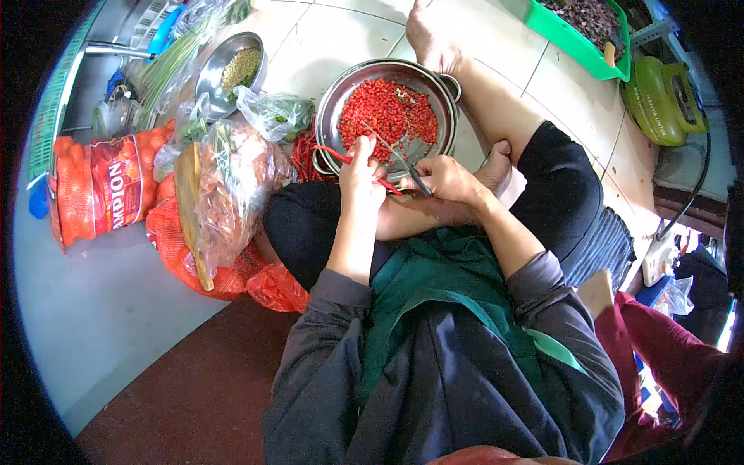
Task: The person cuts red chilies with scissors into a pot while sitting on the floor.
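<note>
A steel pot (pixel 327 101) with side handles sits on the floor in front of me, holding many chopped red chili pieces (pixel 387 108). My left hand (pixel 361 172) is closed around a few long red chilies (pixel 332 153) at the pot's near rim. My right hand (pixel 443 180) grips a knife (pixel 415 177); its blade points up and left over the pot, close to the fingers of my left hand. More whole red chilies (pixel 304 155) lie in a heap left of the pot.
At left are a steel bowl (pixel 208 81) with greenish bits, plastic bags (pixel 232 170), a wooden board (pixel 188 205) and a red net sack (pixel 116 186). A green tray (pixel 570 40) and a green gas cylinder (pixel 651 101) stand at right. Another person's maroon-clothed leg (pixel 659 349) is behind right.
</note>
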Demonstrator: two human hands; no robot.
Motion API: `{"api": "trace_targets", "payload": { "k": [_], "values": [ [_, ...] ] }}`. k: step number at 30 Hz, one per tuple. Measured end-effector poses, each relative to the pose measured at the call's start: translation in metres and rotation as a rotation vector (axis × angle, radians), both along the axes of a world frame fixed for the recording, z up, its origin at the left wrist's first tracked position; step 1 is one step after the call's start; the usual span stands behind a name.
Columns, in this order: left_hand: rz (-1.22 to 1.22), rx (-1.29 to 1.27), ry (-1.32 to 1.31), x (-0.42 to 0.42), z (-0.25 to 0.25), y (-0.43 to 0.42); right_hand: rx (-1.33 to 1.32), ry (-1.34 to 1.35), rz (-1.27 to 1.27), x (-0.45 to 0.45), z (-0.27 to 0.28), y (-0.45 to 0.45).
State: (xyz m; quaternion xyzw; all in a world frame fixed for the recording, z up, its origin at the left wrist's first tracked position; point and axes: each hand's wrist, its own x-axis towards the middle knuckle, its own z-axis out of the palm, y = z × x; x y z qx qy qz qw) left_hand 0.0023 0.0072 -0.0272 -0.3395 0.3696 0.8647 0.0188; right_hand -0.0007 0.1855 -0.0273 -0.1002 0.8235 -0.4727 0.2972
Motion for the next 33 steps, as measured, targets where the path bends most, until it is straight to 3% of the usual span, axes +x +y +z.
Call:
{"api": "trace_targets", "payload": {
  "k": [15,24,27,33],
  "values": [
    [-0.038,0.074,-0.035,0.002,0.008,0.008,-0.085,-0.143,0.03,0.0,0.0,-0.002],
    [-0.02,0.038,-0.027,-0.001,0.0,0.004,-0.08,-0.002,0.017,0.003,-0.005,0.002],
    [-0.006,0.085,-0.016,-0.001,0.0,0.001,-0.087,-0.154,0.026,0.002,-0.003,0.0],
    [-0.043,0.098,-0.006,0.0,0.003,0.006,-0.078,-0.188,0.027,0.001,0.003,-0.005]
  ]
}}
